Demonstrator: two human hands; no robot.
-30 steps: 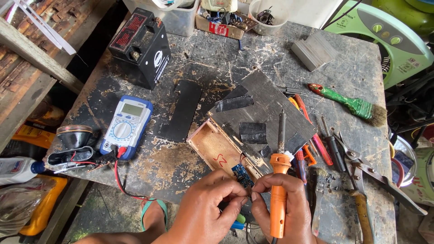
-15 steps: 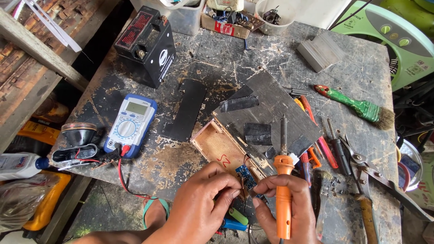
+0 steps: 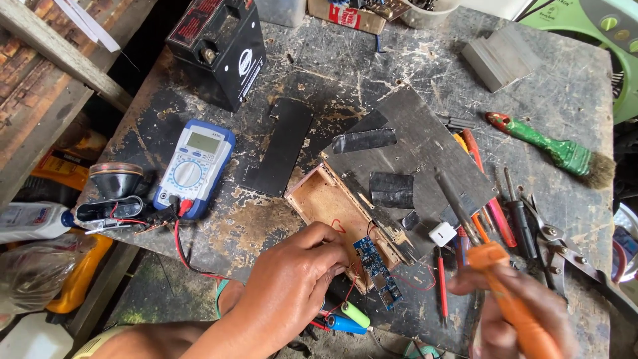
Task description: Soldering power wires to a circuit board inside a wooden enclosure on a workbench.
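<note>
My left hand pinches the left edge of a small blue circuit board with thin red wires, at the near end of an open wooden box. To the right, my right hand is blurred and grips an orange-handled soldering iron. The iron's dark tip points up and away over the dark sheet, apart from the board. A green cell and a blue cell lie just below my left fingers.
A blue multimeter with red and black leads lies at the left, with a black battery behind it. Screwdrivers, snips and a green-handled brush lie at the right. A white plug sits beside the box. The worn tabletop ends close to me.
My right hand has pulled away to the right with the soldering iron, off the circuit board. My left hand has stayed at the board.
</note>
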